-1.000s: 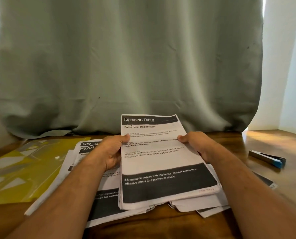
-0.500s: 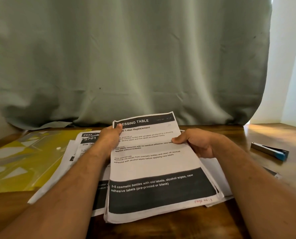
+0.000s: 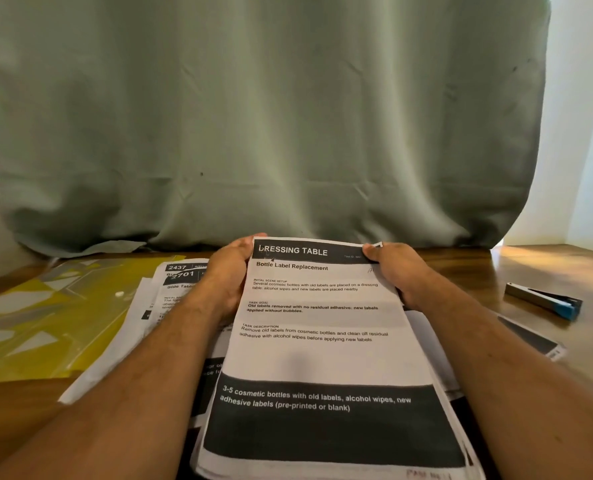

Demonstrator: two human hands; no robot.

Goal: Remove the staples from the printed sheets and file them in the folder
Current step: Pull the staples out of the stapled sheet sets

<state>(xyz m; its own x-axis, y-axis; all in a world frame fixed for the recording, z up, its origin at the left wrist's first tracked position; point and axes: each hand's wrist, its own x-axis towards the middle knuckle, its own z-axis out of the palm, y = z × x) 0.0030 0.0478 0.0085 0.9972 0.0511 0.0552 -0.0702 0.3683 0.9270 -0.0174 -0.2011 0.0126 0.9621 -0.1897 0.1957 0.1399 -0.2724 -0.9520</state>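
Observation:
A stack of printed sheets headed "DRESSING TABLE" is held up over the wooden table. My left hand grips its top left corner, where a small dark staple mark shows. My right hand grips the top right corner. More printed sheets lie spread on the table under and to the left of the held stack. A yellow plastic folder with a snap button lies flat at the left. A grey stapler with a blue tip rests at the right.
A grey-green curtain hangs behind the table, down to its back edge. The wooden table shows bare surface at the far right. A white wall stands at the right.
Both hands slid up from the sheet's sides to its top corners. The stack came nearer and lower in view, covering more of the loose sheets beneath.

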